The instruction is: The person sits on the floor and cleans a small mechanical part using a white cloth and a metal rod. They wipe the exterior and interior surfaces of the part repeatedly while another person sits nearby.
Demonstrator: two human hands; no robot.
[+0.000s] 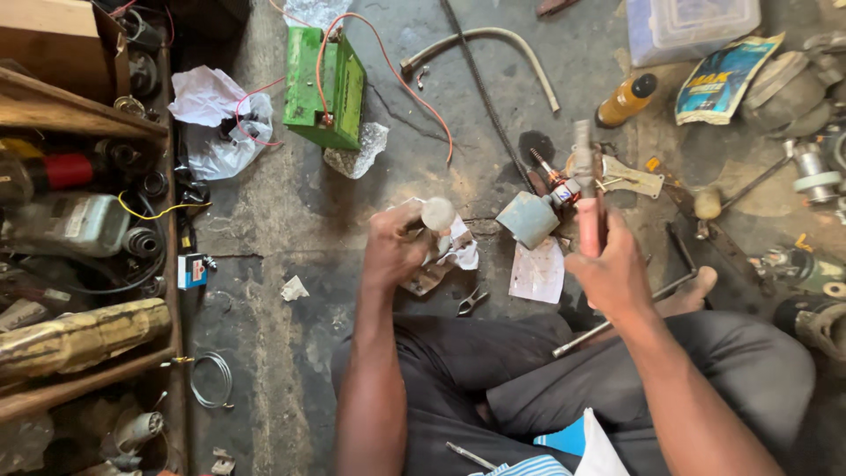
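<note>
Left hand: my left hand (394, 249) is curled tight round a small pale round-capped part (437, 214) bundled in a crumpled white rag (458, 251); I judge the rag is there to give grip and keep grease off the palm.
Right hand: my right hand (614, 275) is wrapped in a fist about the reddish handle of a slim upright tool (586, 189), its grey metal shaft pointing away from me, raised clear of the floor and held apart from the left hand.
Position: both pieces sit above my crossed legs in dark trousers (529, 370), close in where I can see them best.
Floor: rough, stained grey concrete floor (291, 220), cracked and oily, serves as the work surface.
Nearby parts: a grey-blue boxy metal component with coloured wire ends (531, 219) lies just beyond the hands, beside a flat smudged sheet of paper (538, 271); small dark pliers (472, 302) lie near my knee.
Further off: a green rectangular metal case with a thin red wire looped over it (324, 86), a curved pale hose (493, 40), an amber plastic bottle with a black cap (626, 100).
Left edge: worn wooden shelves (79, 115) crowded with dull, dusty metal parts.
</note>
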